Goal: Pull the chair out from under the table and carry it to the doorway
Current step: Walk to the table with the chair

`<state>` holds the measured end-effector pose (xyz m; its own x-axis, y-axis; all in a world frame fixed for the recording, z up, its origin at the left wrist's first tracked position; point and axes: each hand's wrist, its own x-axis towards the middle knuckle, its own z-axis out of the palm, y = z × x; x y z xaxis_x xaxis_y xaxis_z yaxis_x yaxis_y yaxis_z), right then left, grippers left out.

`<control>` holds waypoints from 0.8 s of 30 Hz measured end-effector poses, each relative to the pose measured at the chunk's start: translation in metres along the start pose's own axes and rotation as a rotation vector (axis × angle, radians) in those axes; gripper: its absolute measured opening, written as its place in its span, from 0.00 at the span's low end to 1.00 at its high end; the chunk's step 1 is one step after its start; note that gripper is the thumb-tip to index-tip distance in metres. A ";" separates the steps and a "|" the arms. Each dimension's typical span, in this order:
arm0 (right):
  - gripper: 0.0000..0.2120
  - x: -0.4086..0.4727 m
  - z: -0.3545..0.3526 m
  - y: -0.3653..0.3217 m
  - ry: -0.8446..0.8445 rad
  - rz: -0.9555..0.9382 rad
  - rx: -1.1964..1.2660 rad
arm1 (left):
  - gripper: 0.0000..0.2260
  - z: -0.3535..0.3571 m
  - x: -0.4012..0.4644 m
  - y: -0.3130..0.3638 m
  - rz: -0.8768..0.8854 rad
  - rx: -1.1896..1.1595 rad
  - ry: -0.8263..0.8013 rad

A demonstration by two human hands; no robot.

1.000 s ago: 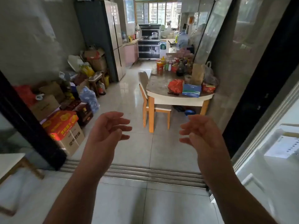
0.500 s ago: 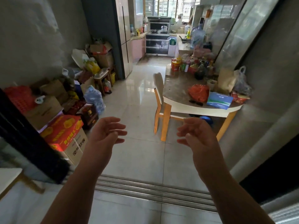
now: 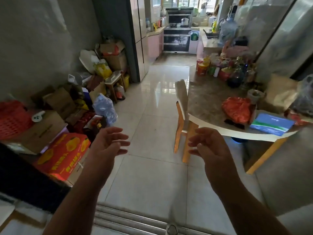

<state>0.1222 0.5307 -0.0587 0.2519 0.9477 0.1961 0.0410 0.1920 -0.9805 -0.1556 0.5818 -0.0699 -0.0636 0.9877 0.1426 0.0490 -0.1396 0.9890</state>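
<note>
A wooden chair [image 3: 181, 99] with a pale padded back stands pushed under the left side of a round-edged stone-topped table [image 3: 206, 102] with orange wooden legs. Only its backrest, part of its seat and one leg show. My left hand [image 3: 108, 143] and my right hand [image 3: 208, 146] are raised in front of me, palms facing each other, fingers apart, holding nothing. Both are short of the chair. The metal door track [image 3: 128, 217] of the doorway lies just below my arms.
Cardboard boxes [image 3: 62, 155], a red crate [image 3: 11, 119], bags and a small stool crowd the left wall. The table carries jars, a red bag [image 3: 237, 111] and a blue packet [image 3: 272, 123]. A tiled aisle [image 3: 155, 106] runs between them toward the kitchen. A dark door frame [image 3: 25, 177] is at left.
The view has moved forward across the door track; the chair and table are closer and larger. Both hands stay raised and open, holding nothing.
</note>
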 end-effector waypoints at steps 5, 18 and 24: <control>0.15 0.129 0.030 0.022 -0.058 0.081 0.051 | 0.20 0.023 0.118 -0.005 -0.010 0.024 -0.001; 0.17 0.370 0.152 0.104 -0.093 0.215 0.058 | 0.18 -0.010 0.390 -0.077 -0.107 0.016 0.043; 0.17 0.503 0.234 0.139 0.032 0.228 -0.029 | 0.17 -0.044 0.560 -0.109 -0.131 0.028 -0.039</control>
<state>0.0286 1.0935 -0.0941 0.2886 0.9570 -0.0301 0.0076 -0.0337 -0.9994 -0.2399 1.1474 -0.0966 -0.0330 0.9994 0.0101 0.0711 -0.0077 0.9974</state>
